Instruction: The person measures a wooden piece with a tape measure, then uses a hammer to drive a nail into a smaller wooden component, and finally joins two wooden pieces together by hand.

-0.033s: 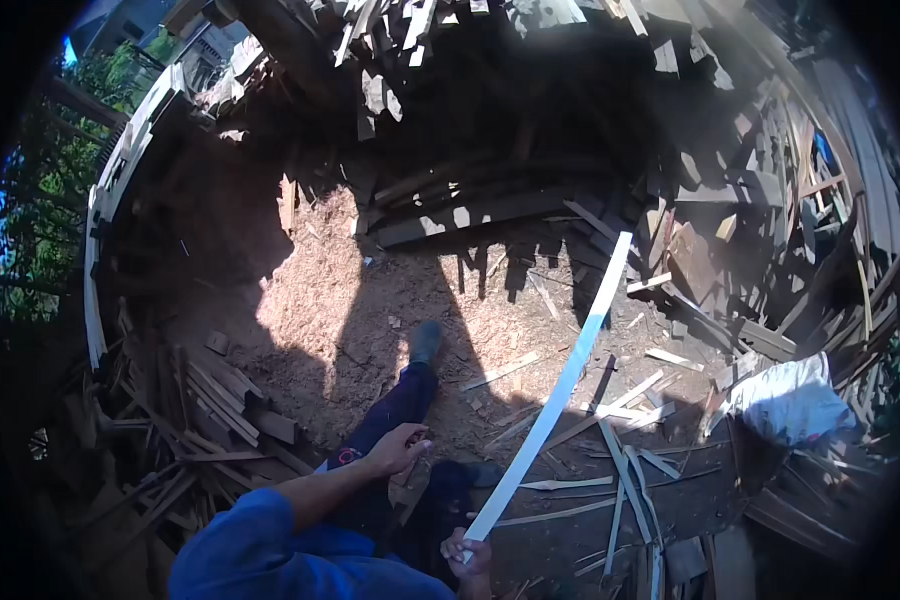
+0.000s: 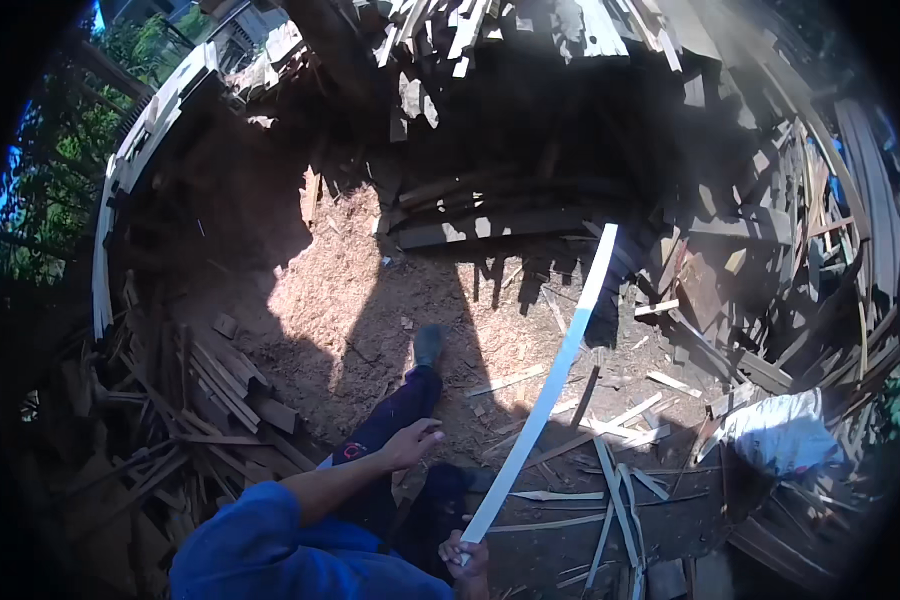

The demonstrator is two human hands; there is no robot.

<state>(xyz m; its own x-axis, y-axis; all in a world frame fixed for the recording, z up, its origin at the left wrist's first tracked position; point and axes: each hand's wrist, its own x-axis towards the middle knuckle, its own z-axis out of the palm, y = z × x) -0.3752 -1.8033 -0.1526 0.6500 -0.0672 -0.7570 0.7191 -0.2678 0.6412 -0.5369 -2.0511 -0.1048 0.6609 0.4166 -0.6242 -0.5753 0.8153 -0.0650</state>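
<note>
My right hand [image 2: 464, 553] is closed around the near end of a long, pale wooden strip [image 2: 545, 405]. The strip slants up and away to the right, its far end in sunlight above the ground. Over my left thigh hovers my left hand [image 2: 413, 445], holding nothing, its fingers loosely apart. Below it, my dark trouser leg [image 2: 395, 410] leads to a grey-green shoe [image 2: 428, 345] on the sawdust. My other leg is partly hidden in shadow beside the strip.
Sawdust and wood chips [image 2: 320, 280] cover the ground ahead. Piles of offcuts [image 2: 225, 385] lie at left. Loose slats [image 2: 615, 490] are scattered at right, near a white sack [image 2: 782, 432]. Stacked boards [image 2: 500, 230] lie in shade at the far side.
The strip's far end has swung slightly left over the ground. My left hand has shifted a little, its fingers straighter. The whole view has turned slightly.
</note>
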